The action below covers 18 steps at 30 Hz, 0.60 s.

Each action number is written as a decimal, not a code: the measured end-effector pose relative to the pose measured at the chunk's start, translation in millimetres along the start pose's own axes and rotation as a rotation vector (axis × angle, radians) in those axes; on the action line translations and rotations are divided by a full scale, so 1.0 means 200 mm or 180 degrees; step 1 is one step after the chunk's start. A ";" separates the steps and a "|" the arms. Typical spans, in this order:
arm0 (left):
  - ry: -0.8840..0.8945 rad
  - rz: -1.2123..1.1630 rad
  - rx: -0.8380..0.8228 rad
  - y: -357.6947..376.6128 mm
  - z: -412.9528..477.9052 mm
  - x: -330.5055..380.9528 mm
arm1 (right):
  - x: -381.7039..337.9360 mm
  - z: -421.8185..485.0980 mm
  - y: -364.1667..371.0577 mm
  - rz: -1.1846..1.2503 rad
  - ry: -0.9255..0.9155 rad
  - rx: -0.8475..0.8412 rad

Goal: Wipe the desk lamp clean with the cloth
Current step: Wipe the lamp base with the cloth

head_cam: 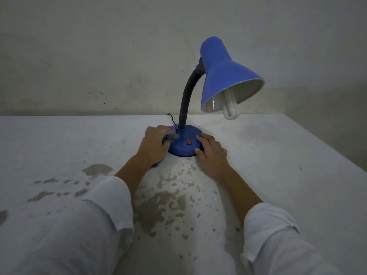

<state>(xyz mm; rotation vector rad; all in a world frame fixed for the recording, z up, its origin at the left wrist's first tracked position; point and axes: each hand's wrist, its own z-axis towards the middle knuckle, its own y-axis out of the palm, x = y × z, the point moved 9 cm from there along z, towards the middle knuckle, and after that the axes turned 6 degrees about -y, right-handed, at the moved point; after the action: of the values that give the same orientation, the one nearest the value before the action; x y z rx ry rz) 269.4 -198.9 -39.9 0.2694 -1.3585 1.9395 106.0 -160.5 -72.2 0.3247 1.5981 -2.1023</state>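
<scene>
The lamp (222,76) stands mid-frame on the tabletop (278,155). The left hand (153,143) curls round a bunched cloth (171,135) (greyish, partly hidden) at the left edge of the base (184,145) — the right hand (211,153) lies flat, fingers spread, on the base's right side.

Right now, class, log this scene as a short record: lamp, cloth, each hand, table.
lamp: blue, upright on the table, shade tilted down, bulb showing
cloth: crumpled, pressed on the left side of the base
left hand: grips the cloth
right hand: fingers rest on the base's right edge
table: white, with worn patches
</scene>
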 end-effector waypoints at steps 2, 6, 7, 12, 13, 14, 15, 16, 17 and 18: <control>0.0158 0.0030 -0.0325 0.00 -0.03 0.06 | 0.00 0.00 0.00 -0.0023 0.0025 -0.0022; 0.0226 0.0116 -0.0488 -0.03 -0.01 0.15 | 0.00 -0.01 -0.01 -0.0028 -0.0015 -0.0005; 0.0218 0.0203 -0.0393 -0.02 -0.01 0.15 | 0.00 -0.01 -0.01 -0.0020 -0.0025 0.0009; 0.0074 0.0411 -0.0211 0.07 -0.06 0.13 | 0.00 0.00 -0.01 -0.0023 -0.0036 0.0041; 0.0158 0.0423 -0.0181 0.06 -0.07 0.15 | 0.00 0.00 -0.01 -0.0023 -0.0036 0.0036; 0.0219 0.0353 -0.0234 0.05 -0.08 0.18 | 0.00 0.00 -0.01 -0.0031 -0.0036 0.0027; 0.0198 0.0271 -0.0348 0.04 -0.08 0.19 | 0.00 0.00 -0.01 -0.0038 -0.0040 0.0021; 0.0142 0.0186 -0.0479 0.02 -0.07 0.19 | 0.00 0.00 -0.01 -0.0043 -0.0047 0.0025; 0.0097 0.0148 -0.0592 0.02 -0.06 0.17 | 0.00 0.00 -0.01 -0.0039 -0.0049 0.0032; 0.0058 0.0140 -0.0589 0.01 -0.04 0.14 | 0.00 0.00 -0.02 -0.0032 -0.0047 0.0038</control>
<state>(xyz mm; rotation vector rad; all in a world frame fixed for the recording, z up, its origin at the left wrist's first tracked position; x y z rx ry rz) 250.2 -178.6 -28.4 0.1333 -1.5313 1.8319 103.6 -160.2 -70.0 0.3049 1.5824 -2.1179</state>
